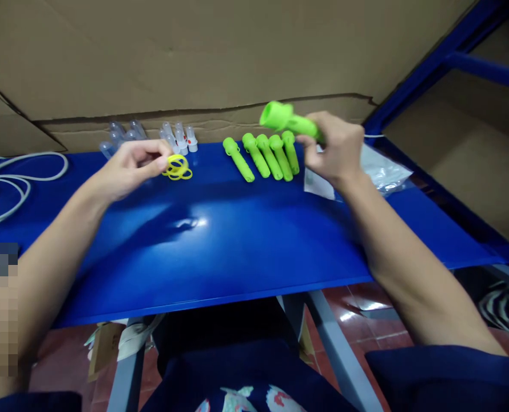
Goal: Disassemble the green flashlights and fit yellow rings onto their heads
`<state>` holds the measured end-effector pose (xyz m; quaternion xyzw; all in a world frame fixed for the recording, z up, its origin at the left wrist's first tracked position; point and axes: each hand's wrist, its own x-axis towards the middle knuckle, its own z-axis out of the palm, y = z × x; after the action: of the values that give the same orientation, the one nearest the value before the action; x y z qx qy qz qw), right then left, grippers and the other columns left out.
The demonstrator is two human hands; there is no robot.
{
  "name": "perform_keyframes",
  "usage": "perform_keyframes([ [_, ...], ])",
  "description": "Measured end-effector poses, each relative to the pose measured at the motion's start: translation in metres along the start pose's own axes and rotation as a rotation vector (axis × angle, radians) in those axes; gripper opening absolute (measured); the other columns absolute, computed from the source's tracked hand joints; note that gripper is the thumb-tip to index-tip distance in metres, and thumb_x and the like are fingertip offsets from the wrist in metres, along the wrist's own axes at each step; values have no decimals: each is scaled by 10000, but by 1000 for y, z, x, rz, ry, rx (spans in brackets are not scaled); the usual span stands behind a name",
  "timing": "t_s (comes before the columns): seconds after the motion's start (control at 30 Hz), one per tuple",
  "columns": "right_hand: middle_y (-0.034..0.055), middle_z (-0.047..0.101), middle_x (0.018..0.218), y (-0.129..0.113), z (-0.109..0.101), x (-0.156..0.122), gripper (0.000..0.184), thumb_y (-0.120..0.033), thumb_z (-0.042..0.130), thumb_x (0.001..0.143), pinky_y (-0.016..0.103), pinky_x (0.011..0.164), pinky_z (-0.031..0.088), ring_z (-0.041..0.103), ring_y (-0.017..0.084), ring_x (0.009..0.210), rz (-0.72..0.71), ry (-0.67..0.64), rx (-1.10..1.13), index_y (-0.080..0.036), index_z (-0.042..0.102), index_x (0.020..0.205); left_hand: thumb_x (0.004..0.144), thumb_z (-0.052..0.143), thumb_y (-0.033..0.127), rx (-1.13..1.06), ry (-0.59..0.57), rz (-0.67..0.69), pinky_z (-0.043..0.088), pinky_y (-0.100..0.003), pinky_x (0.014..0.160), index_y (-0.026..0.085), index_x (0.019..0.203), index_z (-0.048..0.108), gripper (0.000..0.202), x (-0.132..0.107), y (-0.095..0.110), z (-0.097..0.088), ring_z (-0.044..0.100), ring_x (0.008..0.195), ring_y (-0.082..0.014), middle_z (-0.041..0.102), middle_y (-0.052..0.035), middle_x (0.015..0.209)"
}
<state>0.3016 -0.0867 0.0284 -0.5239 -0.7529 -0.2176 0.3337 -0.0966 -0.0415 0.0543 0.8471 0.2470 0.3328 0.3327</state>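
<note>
Green tube (286, 118), one, flared at one end: raised over the bench (254, 240), in the right hand (338, 146). Right fingers: clamped round its narrower part. Long axis: slanting from those fingers leftward and slightly upward in view, flared mouth turned toward the left hand's side. Nearer hand: the right; the left hand (130, 166) stands well apart, leftward and lower in view.

Yellow ring (177, 157), at least one: at the left fingertips, thumb and forefinger pinched together on it, well apart from the tube's mouth.

Loose yellow rings (188, 174), count unclear: near the left fingertips, on the bench.

Row of green tubes (275, 162), five: lying between the hands, flared ends away from the person.

Clear plastic bag (385, 171), one: on the bench, beside the right wrist.
</note>
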Motion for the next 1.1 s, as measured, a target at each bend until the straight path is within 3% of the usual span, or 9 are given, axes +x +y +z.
perform_keyframes([
  [0.1,182,808,1091,-4,-9,5,666,-660,279,1101,409,844,573,765,288,995,78,78,58,-207,739,1265,844,779,761,82,135,-144,335,-288,576,220,824,638,560,-13,-3,-12,417,640,-105,576,-2,690],
  [0.17,195,774,1226,-20,-6,7,508,-533,397,1103,468,951,592,753,315,1095,53,63,133,-165,657,1336,889,773,644,163,178,-249,432,-297,665,195,886,670,461,-12,-1,-7,505,708,-121,681,-31,824],
  [0.23,220,688,1417,-34,4,5,488,-409,460,1073,529,1065,568,705,331,1239,72,14,177,-120,532,1459,909,751,435,262,138,-297,497,-307,770,172,903,695,269,-4,-1,4,606,805,-152,751,-66,926],
  [0.37,165,636,1502,-41,32,-10,469,-298,458,1031,597,1184,506,609,332,1414,100,-166,258,-232,452,1495,900,715,264,445,185,-385,540,-331,861,192,875,660,94,12,-17,20,699,873,-193,767,-47,923],
  [0.47,201,636,1481,-44,44,-18,516,-301,474,1019,618,1151,535,632,366,1387,88,-229,286,-186,442,1520,927,702,246,544,233,-418,532,-332,876,175,970,637,106,17,-33,21,689,885,-177,738,-29,945],
  [0.6,194,670,1379,-72,43,-13,436,-278,434,1051,591,1046,587,690,390,1272,48,-341,180,-182,540,1463,947,669,237,668,273,-438,532,-360,862,148,1047,652,135,17,-45,22,693,899,-189,732,-54,968],
  [0.8,236,669,1386,-114,39,7,448,-181,362,1085,428,797,573,725,349,1064,35,-557,-77,-142,589,1469,996,563,264,841,245,-394,507,-497,1059,200,1035,683,142,11,-38,35,682,1228,-303,757,-116,1216],
  [1.0,281,658,1401,-125,57,21,541,-70,224,1073,449,877,523,599,389,1307,-40,-612,-201,-100,583,1477,1021,518,249,875,214,-409,480,-575,1126,190,1086,688,191,3,-37,40,649,1304,-351,748,-129,1241],
  [1.1,299,660,1381,-128,66,23,462,-167,294,1103,501,985,497,582,404,1319,-14,-593,-210,-51,616,1414,1012,527,237,804,215,-365,490,-565,1154,190,1081,679,173,0,-43,43,656,1302,-361,736,-145,1264],
])
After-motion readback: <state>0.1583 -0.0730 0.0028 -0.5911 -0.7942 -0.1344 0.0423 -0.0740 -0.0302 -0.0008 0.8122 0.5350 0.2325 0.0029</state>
